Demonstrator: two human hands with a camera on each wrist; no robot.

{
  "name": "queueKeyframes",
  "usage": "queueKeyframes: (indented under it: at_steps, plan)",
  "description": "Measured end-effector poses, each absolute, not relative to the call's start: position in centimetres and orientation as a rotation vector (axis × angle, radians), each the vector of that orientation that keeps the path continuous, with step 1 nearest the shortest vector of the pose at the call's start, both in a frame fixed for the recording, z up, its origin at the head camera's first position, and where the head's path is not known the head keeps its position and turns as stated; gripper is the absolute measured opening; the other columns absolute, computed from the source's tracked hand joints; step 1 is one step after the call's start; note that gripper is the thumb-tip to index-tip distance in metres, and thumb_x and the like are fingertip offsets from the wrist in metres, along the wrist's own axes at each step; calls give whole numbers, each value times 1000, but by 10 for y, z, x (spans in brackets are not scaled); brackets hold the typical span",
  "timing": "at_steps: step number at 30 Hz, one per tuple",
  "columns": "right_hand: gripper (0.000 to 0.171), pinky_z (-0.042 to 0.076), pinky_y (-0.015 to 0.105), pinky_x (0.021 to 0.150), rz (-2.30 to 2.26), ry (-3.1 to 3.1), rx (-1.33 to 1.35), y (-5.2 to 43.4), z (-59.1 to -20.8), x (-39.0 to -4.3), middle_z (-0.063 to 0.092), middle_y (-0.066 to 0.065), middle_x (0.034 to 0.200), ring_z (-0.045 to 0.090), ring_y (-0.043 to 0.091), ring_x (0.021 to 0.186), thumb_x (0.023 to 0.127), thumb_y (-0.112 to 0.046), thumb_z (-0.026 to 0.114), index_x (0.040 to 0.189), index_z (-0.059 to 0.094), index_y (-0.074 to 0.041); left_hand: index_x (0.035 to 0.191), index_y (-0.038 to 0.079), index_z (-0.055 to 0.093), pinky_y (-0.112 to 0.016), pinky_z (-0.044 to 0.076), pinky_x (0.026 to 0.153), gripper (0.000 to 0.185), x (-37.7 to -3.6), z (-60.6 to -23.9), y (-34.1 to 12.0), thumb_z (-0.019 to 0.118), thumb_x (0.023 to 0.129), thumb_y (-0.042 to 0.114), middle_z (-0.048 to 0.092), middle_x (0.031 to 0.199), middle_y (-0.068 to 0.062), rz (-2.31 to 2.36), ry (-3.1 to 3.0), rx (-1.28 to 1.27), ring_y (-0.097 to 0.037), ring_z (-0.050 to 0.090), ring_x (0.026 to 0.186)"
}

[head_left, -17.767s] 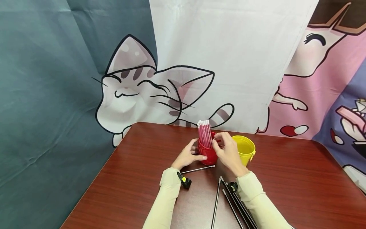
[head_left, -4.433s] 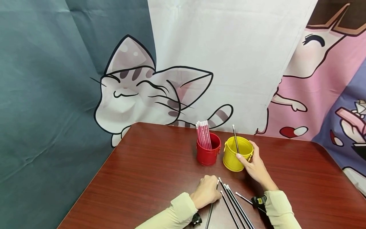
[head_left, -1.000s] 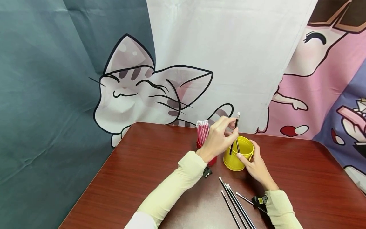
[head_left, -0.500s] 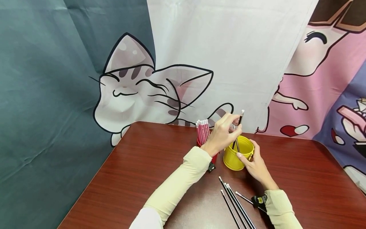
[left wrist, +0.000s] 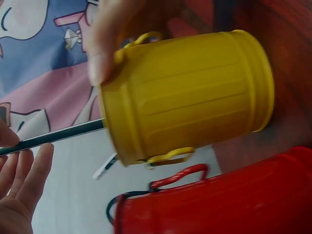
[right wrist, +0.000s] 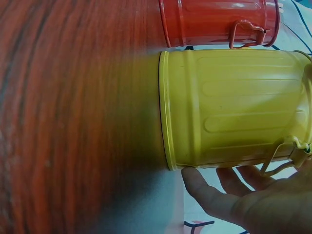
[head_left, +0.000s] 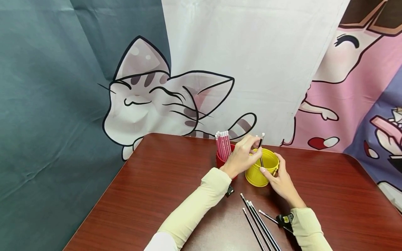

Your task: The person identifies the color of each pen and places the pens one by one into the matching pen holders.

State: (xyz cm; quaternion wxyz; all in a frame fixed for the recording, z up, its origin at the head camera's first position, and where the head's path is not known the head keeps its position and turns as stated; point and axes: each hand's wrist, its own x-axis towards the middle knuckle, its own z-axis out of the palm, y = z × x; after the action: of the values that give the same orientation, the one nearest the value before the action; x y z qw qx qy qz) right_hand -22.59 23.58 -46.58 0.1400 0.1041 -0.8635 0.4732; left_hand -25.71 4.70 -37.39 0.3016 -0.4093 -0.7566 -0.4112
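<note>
My left hand (head_left: 255, 143) pinches a black pencil (head_left: 261, 139) by its upper end, and the pencil's lower end is inside the yellow bucket (head_left: 258, 176). My right hand (head_left: 270, 171) grips that bucket, thumb on the near wall and fingers on the far side. In the left wrist view the black pencil (left wrist: 53, 137) runs from my left hand's fingers (left wrist: 22, 187) into the mouth of the yellow bucket (left wrist: 190, 97). The right wrist view shows the yellow bucket (right wrist: 229, 107) with my right hand's fingers (right wrist: 214, 195) cupped under it.
A red bucket (head_left: 221, 161) full of red pencils (head_left: 223, 143) stands just left of the yellow one, partly behind my left hand. Several black pencils (head_left: 257, 223) lie on the brown table (head_left: 150, 195) near its front edge. A cartoon-printed cloth hangs behind the table.
My left hand picked a black pencil off the table, carried it above the yellow bucket, and has now lowered it into the bucket. My right hand has kept holding the bucket.
</note>
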Motion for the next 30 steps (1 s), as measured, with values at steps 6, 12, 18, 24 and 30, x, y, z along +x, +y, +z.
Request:
queueKeyframes:
  at_steps: [6,12,18,24,30]
  plan:
    - [76,33,7,79,1354,-2509,299,231,-456,-220,43,21,127,51,31,104,87,-26,63,143,13,-10,103,0,58,-6,46,68,19,-256,-389,48,59,84,5,52,86,-4,-1089,-2091,-1043,-12,56,76]
    - [73,31,6,79,1353,-2502,296,219,-432,-205,41,28,126,49,38,105,87,-19,62,141,15,-3,99,1,58,-6,46,68,17,-252,-399,50,61,83,4,53,85,-5,-1057,-2157,-994,-10,56,74]
    - [73,31,6,80,1354,-2501,291,218,-432,-204,41,29,126,48,39,107,88,-18,62,141,14,-2,94,4,58,-3,42,66,12,-251,-405,48,61,82,6,53,82,-3,-1003,-2207,-940,-8,56,70]
    - [76,31,6,78,1361,-2502,283,224,-442,-211,42,26,126,50,37,105,86,-20,64,142,14,-6,96,3,57,-3,42,65,13,-251,-406,49,60,83,7,54,83,-3,-1016,-2230,-923,-7,56,70]
    - [79,35,11,82,1345,-2520,273,234,-462,-223,42,20,129,50,31,107,86,-27,64,144,12,-14,100,1,57,-7,47,66,16,-247,-409,49,59,84,5,53,86,-6,-1099,-2232,-901,-9,57,72]
